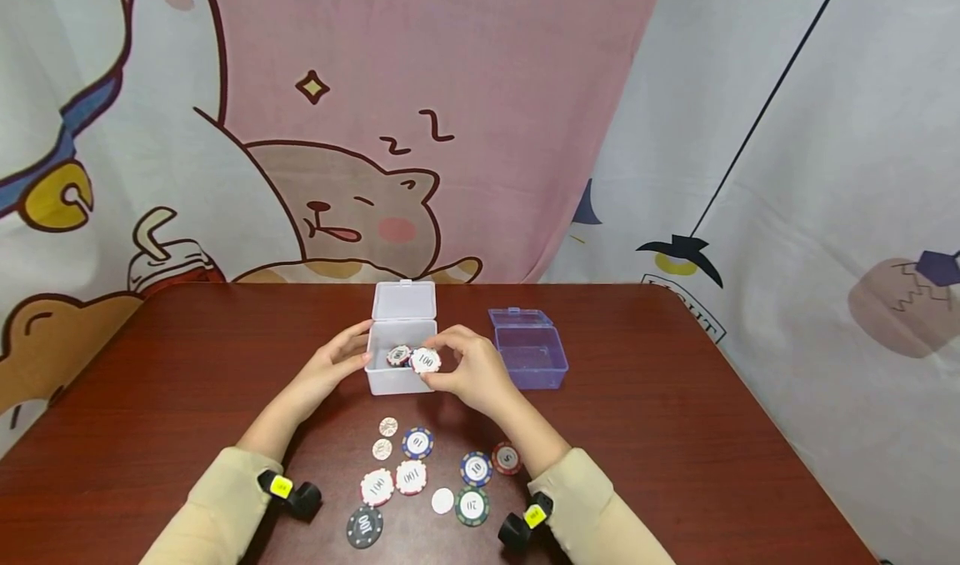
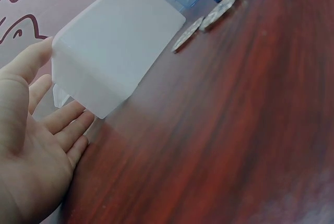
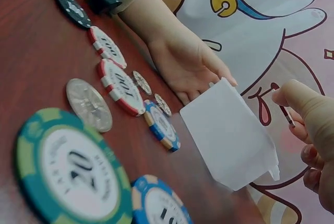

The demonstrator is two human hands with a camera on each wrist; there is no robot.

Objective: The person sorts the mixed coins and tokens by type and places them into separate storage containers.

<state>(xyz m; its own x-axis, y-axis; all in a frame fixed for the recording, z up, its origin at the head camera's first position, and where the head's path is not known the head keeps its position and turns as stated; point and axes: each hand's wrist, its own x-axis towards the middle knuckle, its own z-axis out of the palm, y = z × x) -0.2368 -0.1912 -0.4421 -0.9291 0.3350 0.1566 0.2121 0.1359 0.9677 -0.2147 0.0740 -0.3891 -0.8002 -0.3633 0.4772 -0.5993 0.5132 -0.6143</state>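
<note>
My right hand (image 1: 480,372) pinches a white poker chip (image 1: 425,361) marked 100 between thumb and fingers, over the white plastic box (image 1: 393,383). In the right wrist view that held chip (image 3: 286,114) shows nearly edge-on. The box stands with its lid flipped up at the back, and another poker chip (image 1: 398,355) shows inside it. At the box's left side is my left hand (image 1: 328,372), thumb at the rim and fingers extended along the wall. The left wrist view has the thumb (image 2: 32,59) against the box's upper corner.
A translucent purple box (image 1: 532,379) stands lidded-open at right. Nearer lie a green chip (image 1: 472,506), blue chips (image 1: 417,442), white-and-red chips (image 1: 377,487), a red chip (image 1: 506,458), a black chip (image 1: 364,527) and several coins (image 1: 443,501). A printed curtain (image 1: 480,90) hangs behind the table.
</note>
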